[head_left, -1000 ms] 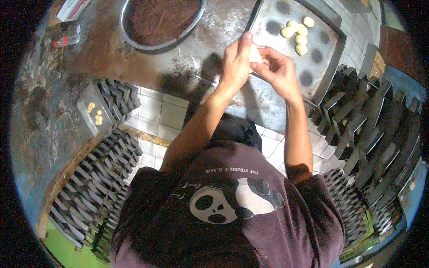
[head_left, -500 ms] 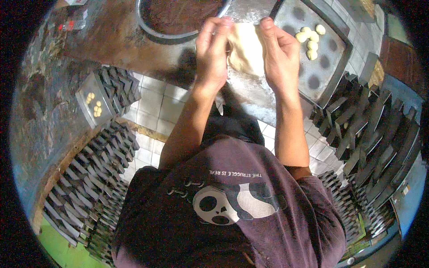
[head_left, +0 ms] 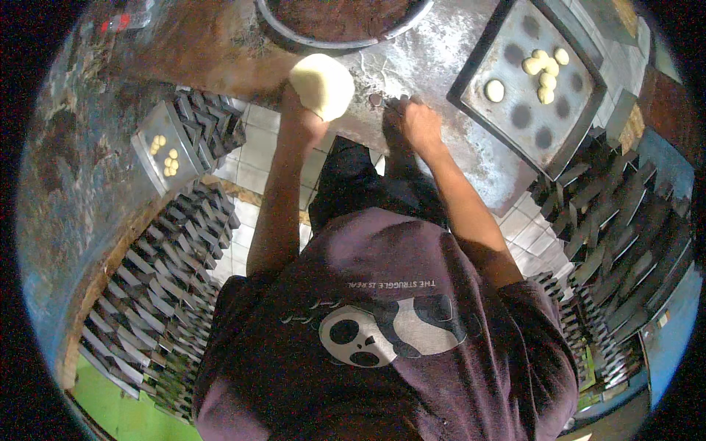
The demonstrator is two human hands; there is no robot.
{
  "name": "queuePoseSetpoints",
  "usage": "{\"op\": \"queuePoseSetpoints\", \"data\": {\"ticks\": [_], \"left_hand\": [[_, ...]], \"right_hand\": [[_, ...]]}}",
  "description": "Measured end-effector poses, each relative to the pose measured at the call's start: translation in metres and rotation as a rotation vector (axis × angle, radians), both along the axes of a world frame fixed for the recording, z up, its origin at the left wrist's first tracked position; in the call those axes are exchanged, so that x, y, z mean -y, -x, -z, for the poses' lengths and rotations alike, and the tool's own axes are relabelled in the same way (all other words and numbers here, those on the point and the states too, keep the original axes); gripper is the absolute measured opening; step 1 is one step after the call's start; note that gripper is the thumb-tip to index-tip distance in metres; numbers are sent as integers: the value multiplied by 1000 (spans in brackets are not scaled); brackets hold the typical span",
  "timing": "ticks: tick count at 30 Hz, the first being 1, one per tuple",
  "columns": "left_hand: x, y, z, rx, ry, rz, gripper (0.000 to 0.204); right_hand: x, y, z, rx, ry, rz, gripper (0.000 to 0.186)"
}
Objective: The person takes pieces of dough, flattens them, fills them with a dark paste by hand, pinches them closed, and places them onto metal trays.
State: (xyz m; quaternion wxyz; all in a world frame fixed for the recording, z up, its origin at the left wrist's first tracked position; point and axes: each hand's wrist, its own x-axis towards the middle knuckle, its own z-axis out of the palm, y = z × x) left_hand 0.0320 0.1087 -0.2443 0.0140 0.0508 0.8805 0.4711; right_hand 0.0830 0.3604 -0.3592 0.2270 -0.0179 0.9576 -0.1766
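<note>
A pale, rounded sheet of dough (head_left: 321, 87) lies over my left hand (head_left: 302, 123), which holds it up from below; its fingers are hidden under the dough. To the right, my right hand (head_left: 421, 126) is low over the floury tabletop, its fingers bent and drawn together. Whether anything is between them is hidden. Just left of those fingertips lies a small dark brown lump (head_left: 376, 99). A large round pan (head_left: 340, 45) with a brown inside stands just beyond both hands.
At the right, a dark metal baking tray (head_left: 507, 136) holds several pale dough pieces (head_left: 548, 79) and one apart (head_left: 495, 91). On the left, another tray (head_left: 151, 167) bears small dough pieces. Stacked metal trays (head_left: 147, 294) flank me, with another stack (head_left: 610, 220) at right.
Both hands held the dough stretched between them. Now it rests on my left hand, farther left, and my right hand has let go and moved down toward the tabletop. The view has shifted slightly.
</note>
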Motion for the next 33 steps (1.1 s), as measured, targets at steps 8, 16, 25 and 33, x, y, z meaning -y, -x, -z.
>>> {"op": "queuePoseSetpoints", "data": {"ticks": [8, 16, 25, 33], "left_hand": [[81, 22, 18, 223, 241, -134, 53], [108, 58, -1, 39, 401, -137, 40], [120, 72, -6, 293, 8, -171, 27], [123, 70, 5, 319, -26, -75, 35]], "right_hand": [[10, -3, 13, -34, 158, 28, 25], [34, 147, -87, -372, 127, -132, 40], [37, 201, -62, -64, -104, -363, 43], [51, 198, -48, -249, -32, -363, 57]]}}
